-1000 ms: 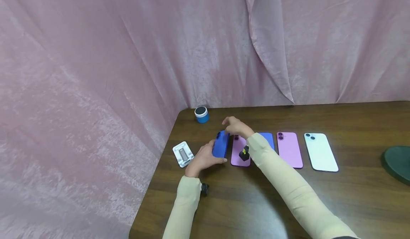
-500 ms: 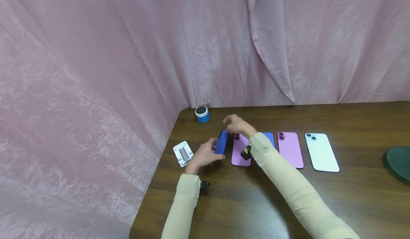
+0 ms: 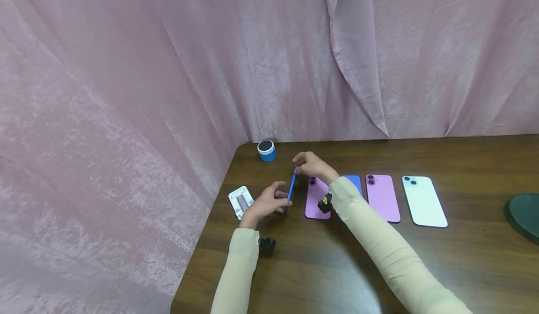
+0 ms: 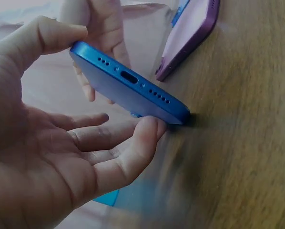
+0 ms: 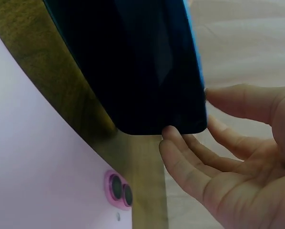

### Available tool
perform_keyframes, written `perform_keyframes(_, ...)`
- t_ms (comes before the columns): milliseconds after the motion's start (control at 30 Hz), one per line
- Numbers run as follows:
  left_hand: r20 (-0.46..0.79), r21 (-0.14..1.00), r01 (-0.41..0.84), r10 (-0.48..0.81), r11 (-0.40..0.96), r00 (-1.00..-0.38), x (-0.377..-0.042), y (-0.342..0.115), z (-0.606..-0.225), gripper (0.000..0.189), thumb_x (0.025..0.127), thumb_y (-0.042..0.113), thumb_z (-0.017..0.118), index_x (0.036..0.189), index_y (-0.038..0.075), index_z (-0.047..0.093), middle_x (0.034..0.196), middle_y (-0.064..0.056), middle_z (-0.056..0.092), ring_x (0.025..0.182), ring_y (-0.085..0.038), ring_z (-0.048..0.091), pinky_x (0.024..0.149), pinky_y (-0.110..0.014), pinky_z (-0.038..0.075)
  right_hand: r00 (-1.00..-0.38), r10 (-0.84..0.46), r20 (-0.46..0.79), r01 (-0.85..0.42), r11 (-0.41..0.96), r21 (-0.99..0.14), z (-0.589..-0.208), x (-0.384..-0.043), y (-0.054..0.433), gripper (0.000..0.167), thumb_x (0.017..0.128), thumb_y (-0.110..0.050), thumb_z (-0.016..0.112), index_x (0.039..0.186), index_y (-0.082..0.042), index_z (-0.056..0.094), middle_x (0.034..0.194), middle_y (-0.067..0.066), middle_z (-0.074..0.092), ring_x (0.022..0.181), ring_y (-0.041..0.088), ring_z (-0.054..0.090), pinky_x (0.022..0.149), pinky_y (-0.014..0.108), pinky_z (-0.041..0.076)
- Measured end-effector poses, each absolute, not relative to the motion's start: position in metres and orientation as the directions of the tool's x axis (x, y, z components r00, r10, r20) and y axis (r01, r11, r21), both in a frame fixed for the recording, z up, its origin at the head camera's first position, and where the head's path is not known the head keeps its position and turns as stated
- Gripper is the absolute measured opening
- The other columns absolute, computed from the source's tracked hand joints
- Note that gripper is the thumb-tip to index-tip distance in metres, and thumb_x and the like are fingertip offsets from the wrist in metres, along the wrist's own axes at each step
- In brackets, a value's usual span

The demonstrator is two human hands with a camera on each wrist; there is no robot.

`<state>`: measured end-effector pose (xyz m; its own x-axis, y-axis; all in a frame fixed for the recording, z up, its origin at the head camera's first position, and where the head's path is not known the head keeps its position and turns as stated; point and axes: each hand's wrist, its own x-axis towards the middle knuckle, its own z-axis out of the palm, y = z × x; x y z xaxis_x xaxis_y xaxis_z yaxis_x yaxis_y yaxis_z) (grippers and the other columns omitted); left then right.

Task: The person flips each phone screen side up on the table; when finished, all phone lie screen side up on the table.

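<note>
Head view: the blue phone point(image 3: 291, 188) is tipped up on edge between the two hands, showing as a thin strip above the counter point(image 3: 320, 272). The left hand point(image 3: 267, 203) grips its near end, the right hand point(image 3: 313, 165) its far end. Just to the right lies a pink phone point(image 3: 315, 201), partly hidden by the right wrist; then come a second blue phone point(image 3: 353, 181), another pink phone point(image 3: 382, 198) and a pale phone point(image 3: 424, 201). A white tray point(image 3: 235, 195) sits beside the left hand, a blue jar point(image 3: 267, 155) near the back corner

Left wrist view: the left fingers point(image 4: 133, 160) grasp the blue phone at both corners of the end with the port point(image 4: 129, 77); whether its lower corner touches the counter, I cannot tell

Right wrist view: the right fingers pinch one corner, the dark screen point(image 5: 137, 67) facing the camera, the pink phone's lenses point(image 5: 116, 186) nearby
</note>
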<state>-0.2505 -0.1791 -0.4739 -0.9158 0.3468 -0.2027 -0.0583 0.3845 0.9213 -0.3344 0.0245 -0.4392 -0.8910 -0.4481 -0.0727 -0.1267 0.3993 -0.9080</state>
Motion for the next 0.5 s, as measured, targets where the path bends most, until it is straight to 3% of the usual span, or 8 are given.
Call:
perform_keyframes(200, -0.183, 0.946, -0.062, 0.368, 0.317, -0.912, -0.251, -0.185, -0.478, 0.062, 0.094, 0.004, 0.062, 0.151, 0.004, 0.038, 0.129, -0.028, 0.06, 0.103, -0.032, 0.067, 0.078, -0.04, 0.059, -0.888, -0.455, -0.07, -0.124, 0.382, -0.916, -0.448, -0.336, 0.021, 0.041, 0.094, -0.005, 0.064, 0.13, 0.012, 0.054, 0.121, 0.024, 0.061, 0.094, 0.027, 0.061, 0.086, 0.046, 0.053)
perform_keyframes(500, -0.141, 0.965, -0.037, 0.395, 0.259, -0.908, -0.251, -0.19, -0.478, 0.067, 0.091, -0.001, 0.062, 0.153, 0.002, 0.036, 0.129, -0.032, 0.058, 0.101, -0.034, 0.065, 0.074, -0.042, 0.06, -0.859, -0.489, -0.155, -0.077, 0.421, -0.904, -0.452, -0.335, 0.017, 0.045, 0.101, -0.021, 0.06, 0.136, 0.007, 0.051, 0.12, 0.023, 0.059, 0.101, 0.038, 0.059, 0.088, 0.049, 0.051)
